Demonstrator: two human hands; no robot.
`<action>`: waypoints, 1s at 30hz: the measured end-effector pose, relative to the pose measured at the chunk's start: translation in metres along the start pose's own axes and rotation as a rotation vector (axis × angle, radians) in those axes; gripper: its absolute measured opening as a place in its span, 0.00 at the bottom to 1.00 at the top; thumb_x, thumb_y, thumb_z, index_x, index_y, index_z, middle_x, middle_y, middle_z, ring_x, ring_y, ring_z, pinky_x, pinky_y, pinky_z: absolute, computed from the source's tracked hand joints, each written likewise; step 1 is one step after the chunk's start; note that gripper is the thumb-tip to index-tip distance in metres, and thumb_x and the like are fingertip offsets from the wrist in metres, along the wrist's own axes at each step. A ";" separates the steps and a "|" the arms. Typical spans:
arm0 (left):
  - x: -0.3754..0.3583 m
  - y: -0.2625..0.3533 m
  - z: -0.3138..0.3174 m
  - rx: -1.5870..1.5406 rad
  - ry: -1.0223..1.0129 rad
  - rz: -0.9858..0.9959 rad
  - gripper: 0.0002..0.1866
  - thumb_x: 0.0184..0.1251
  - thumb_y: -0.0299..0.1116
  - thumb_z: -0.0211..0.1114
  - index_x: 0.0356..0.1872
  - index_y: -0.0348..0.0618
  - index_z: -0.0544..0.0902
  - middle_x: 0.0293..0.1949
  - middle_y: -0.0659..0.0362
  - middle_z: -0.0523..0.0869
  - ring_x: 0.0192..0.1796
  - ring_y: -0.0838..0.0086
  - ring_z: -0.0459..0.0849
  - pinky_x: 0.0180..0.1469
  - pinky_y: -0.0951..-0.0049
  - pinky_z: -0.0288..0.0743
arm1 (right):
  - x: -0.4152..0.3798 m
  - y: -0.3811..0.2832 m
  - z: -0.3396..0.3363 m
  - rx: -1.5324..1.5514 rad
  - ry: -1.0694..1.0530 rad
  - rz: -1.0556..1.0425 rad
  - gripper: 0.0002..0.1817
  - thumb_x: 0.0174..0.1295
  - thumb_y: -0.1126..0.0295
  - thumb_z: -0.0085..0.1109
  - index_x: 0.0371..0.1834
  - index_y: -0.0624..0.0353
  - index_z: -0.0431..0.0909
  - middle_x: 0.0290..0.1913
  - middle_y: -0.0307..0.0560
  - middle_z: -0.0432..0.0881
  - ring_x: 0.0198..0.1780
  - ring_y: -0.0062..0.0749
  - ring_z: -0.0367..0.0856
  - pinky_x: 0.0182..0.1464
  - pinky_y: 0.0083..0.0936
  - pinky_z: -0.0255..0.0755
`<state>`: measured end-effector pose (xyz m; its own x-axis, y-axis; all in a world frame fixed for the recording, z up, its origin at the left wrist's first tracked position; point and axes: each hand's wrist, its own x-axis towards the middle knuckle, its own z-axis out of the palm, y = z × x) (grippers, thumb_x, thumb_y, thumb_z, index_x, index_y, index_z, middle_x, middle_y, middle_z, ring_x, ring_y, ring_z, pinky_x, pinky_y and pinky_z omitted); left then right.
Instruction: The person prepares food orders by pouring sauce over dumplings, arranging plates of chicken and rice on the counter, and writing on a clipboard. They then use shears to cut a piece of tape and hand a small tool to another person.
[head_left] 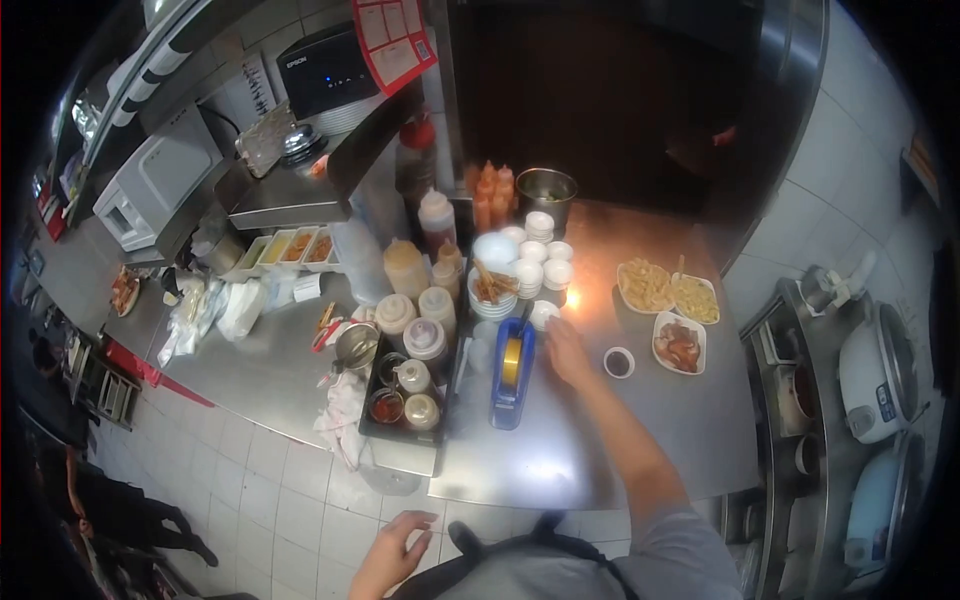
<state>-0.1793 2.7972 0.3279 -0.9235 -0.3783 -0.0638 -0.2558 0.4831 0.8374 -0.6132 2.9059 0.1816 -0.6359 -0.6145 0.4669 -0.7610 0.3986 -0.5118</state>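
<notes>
My right hand (569, 356) reaches over the steel counter, its fingers closed at the edge of a small white sauce cup (543, 314). Just left of it lies a blue tape dispenser (508, 395) with a yellow roll. Stacks of small white cups (539, 250) stand behind. A cup of dark sauce (619, 363) sits to the right of the hand. Below the counter's front edge, my left hand (396, 552) hangs near my body, holding nothing, fingers loosely bent and thumb apart.
White dishes of food (680, 342) stand at the counter's right. Squeeze bottles (405, 268) and a black tray of sauces (388, 405) crowd the left. Behind are a metal pot (546, 190) and a stack of bowls (493, 295). Another person (120, 505) is at far left.
</notes>
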 end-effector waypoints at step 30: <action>0.061 0.022 0.069 -0.083 0.062 -0.120 0.13 0.63 0.27 0.59 0.49 0.43 0.77 0.44 0.53 0.81 0.42 0.61 0.83 0.45 0.67 0.76 | 0.048 0.101 -0.055 -0.612 -0.439 0.186 0.09 0.57 0.66 0.55 0.30 0.60 0.81 0.36 0.53 0.82 0.36 0.46 0.82 0.39 0.40 0.76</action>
<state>-0.2607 2.8396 0.3049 -0.8676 -0.4787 -0.1345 -0.3364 0.3659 0.8677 -0.7280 2.9541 0.1920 -0.7483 -0.6631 0.0185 -0.6633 0.7483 -0.0047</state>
